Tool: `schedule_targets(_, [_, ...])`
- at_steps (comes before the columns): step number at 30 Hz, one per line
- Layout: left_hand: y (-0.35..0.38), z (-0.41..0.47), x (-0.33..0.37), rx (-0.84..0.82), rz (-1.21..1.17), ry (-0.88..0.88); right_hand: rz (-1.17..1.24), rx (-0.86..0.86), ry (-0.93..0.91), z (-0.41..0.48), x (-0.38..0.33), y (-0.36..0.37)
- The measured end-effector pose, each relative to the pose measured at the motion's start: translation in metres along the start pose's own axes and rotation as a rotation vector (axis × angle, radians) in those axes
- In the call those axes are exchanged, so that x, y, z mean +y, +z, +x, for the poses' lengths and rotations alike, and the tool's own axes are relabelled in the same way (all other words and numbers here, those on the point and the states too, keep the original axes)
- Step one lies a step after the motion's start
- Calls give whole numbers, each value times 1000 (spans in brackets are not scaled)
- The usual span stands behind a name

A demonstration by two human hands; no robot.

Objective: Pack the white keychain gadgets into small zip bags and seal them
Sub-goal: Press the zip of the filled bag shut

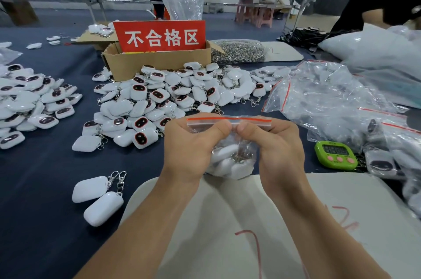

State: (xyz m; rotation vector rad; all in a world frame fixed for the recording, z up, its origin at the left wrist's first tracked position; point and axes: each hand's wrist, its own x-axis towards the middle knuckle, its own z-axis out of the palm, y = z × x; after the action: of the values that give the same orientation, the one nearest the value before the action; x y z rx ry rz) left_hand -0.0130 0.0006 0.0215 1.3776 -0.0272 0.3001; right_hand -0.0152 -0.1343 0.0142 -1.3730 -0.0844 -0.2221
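I hold a small clear zip bag with a red strip along its top, upright over the near edge of a white board. Several white keychain gadgets with metal clips sit inside it. My left hand and my right hand both pinch the bag's top seam, thumbs nearly touching at its middle. Two loose gadgets lie on the dark cloth left of my left forearm. A big pile of gadgets spreads beyond my hands, and another pile lies at the far left.
A cardboard box with a red sign stands behind the pile. Empty zip bags heap at the right, with filled bags and a green timer beside them. A bag of metal rings lies behind. A person in black leans in at far right.
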Motion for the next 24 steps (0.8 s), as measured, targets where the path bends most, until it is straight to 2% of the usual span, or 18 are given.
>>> schedule_targets(9, [-1, -1, -1, -45, 34, 44, -23, -16, -70, 0, 2, 1])
schedule_targets(15, [-2, 2, -4, -42, 58, 31, 85, -52, 37, 1, 2, 3])
schedule_targets(20, [-3, 3, -5, -33, 15, -15, 75, -50, 29, 3, 4, -3])
schedule_targets(24, [-6, 7, -5, 5, 1, -61, 203, -82, 65, 2, 1, -4])
